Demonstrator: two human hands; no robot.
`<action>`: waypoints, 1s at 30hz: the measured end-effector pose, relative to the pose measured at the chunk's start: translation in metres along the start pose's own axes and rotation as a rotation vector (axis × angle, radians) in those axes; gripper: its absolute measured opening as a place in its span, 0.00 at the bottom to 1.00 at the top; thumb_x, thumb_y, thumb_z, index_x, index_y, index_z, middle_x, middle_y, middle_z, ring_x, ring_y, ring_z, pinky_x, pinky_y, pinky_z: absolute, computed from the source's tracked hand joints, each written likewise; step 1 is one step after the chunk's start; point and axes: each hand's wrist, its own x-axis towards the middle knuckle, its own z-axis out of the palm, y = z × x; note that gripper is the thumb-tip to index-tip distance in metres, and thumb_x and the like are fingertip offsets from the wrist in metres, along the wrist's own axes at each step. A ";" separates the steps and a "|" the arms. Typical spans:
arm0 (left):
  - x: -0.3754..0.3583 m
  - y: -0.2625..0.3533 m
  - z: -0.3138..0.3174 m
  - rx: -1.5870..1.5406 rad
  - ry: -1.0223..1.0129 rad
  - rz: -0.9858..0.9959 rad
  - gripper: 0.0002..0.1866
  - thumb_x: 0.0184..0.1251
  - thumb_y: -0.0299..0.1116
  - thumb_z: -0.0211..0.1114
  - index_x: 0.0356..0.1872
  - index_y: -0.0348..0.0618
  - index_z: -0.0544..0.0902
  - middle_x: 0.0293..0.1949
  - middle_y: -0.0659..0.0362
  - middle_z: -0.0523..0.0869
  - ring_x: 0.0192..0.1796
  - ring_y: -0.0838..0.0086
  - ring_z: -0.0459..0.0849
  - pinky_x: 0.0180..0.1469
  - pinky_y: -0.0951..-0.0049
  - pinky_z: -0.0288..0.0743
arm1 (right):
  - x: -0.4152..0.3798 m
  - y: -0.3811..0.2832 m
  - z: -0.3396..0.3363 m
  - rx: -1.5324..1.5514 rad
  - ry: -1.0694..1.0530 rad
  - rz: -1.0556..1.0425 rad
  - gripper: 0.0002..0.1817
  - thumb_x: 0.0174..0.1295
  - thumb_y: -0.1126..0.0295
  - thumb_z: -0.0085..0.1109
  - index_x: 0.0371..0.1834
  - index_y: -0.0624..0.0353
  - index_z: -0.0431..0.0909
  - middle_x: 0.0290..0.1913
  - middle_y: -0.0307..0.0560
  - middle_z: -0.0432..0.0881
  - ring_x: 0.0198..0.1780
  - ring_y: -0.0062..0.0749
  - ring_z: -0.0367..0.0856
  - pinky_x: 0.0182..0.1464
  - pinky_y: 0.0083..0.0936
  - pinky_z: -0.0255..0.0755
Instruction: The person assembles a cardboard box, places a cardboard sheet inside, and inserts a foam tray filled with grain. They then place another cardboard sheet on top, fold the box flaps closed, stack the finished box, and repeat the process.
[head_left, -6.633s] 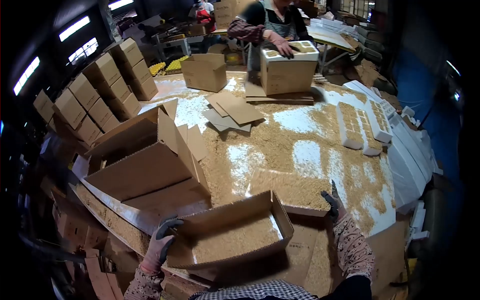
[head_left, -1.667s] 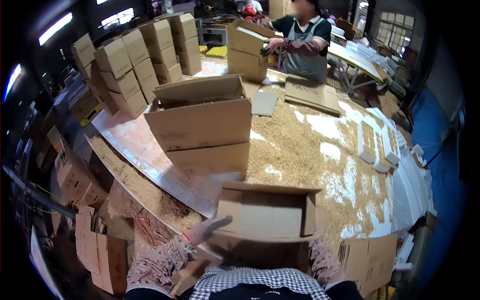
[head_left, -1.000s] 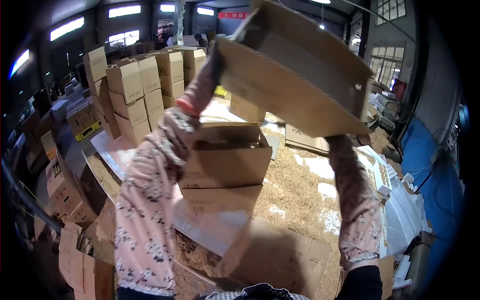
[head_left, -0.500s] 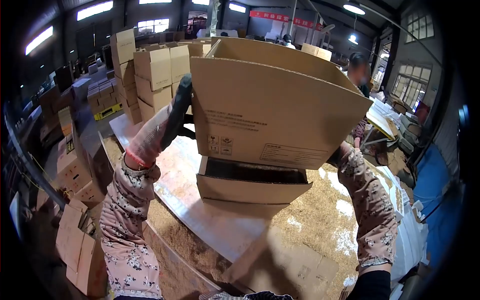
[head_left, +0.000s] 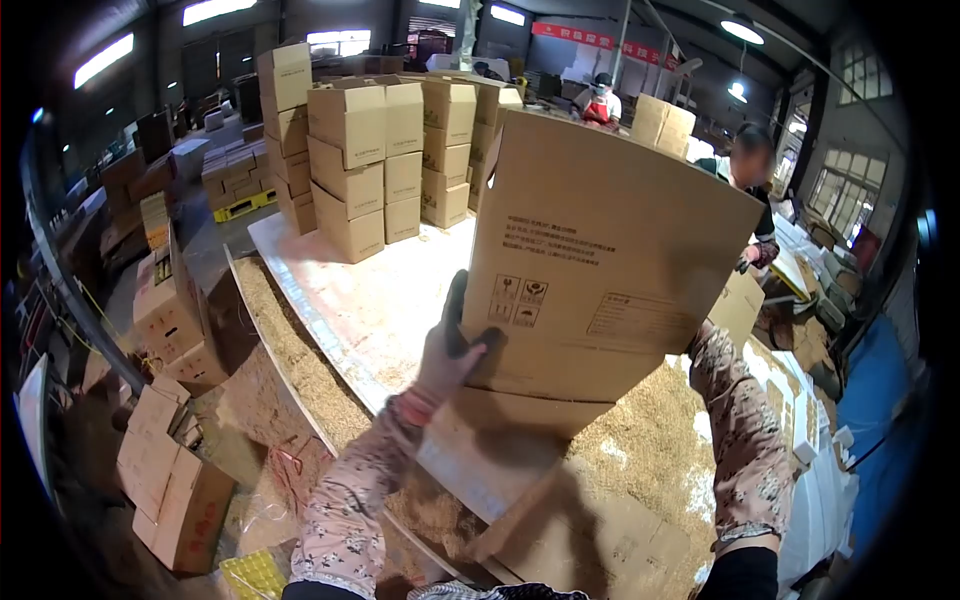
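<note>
A brown cardboard box with printed text and handling symbols stands tilted in front of me. My left hand, in a dark-palmed glove, grips its lower left edge, thumb on the printed face and fingers along the side. At the opposite side is my right hand, its fingers hidden behind the box's right edge. Directly under the printed face, a lower cardboard section shows above the work table.
Stacked cartons rise at the table's far left. Golden crumbs cover much of the tabletop. A cardboard sheet lies nearest me, and loose cartons sit on the floor to the left. One co-worker is at the right, another farther back.
The box has come down and shifted right, its printed face more upright. The dark gap beneath it has closed from view. My left hand has slid lower along its edge.
</note>
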 end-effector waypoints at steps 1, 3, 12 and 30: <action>-0.007 0.002 0.007 0.029 0.117 -0.060 0.50 0.56 0.47 0.69 0.75 0.42 0.50 0.67 0.46 0.68 0.69 0.61 0.68 0.66 0.69 0.64 | 0.006 0.006 0.000 0.051 -0.004 0.003 0.20 0.74 0.57 0.41 0.55 0.62 0.71 0.46 0.43 0.77 0.48 0.28 0.76 0.51 0.25 0.72; -0.001 -0.001 0.018 0.029 0.263 0.009 0.50 0.56 0.57 0.67 0.75 0.45 0.52 0.62 0.43 0.72 0.60 0.56 0.75 0.58 0.65 0.71 | 0.018 0.016 0.001 0.128 -0.004 -0.006 0.20 0.74 0.57 0.40 0.55 0.62 0.71 0.46 0.43 0.77 0.48 0.28 0.76 0.51 0.25 0.72; 0.017 -0.024 -0.007 0.191 0.172 -0.064 0.50 0.58 0.76 0.45 0.74 0.49 0.56 0.56 0.44 0.72 0.48 0.53 0.74 0.52 0.59 0.72 | 0.005 -0.033 0.030 0.400 0.345 -0.343 0.30 0.74 0.47 0.35 0.64 0.63 0.65 0.59 0.47 0.73 0.58 0.31 0.72 0.60 0.29 0.69; 0.128 0.013 -0.037 -0.082 0.010 0.386 0.25 0.77 0.39 0.47 0.69 0.37 0.64 0.65 0.55 0.70 0.65 0.71 0.68 0.66 0.71 0.61 | -0.043 -0.070 0.091 0.157 0.508 -1.118 0.19 0.69 0.74 0.49 0.63 0.60 0.68 0.58 0.40 0.73 0.57 0.21 0.68 0.61 0.20 0.62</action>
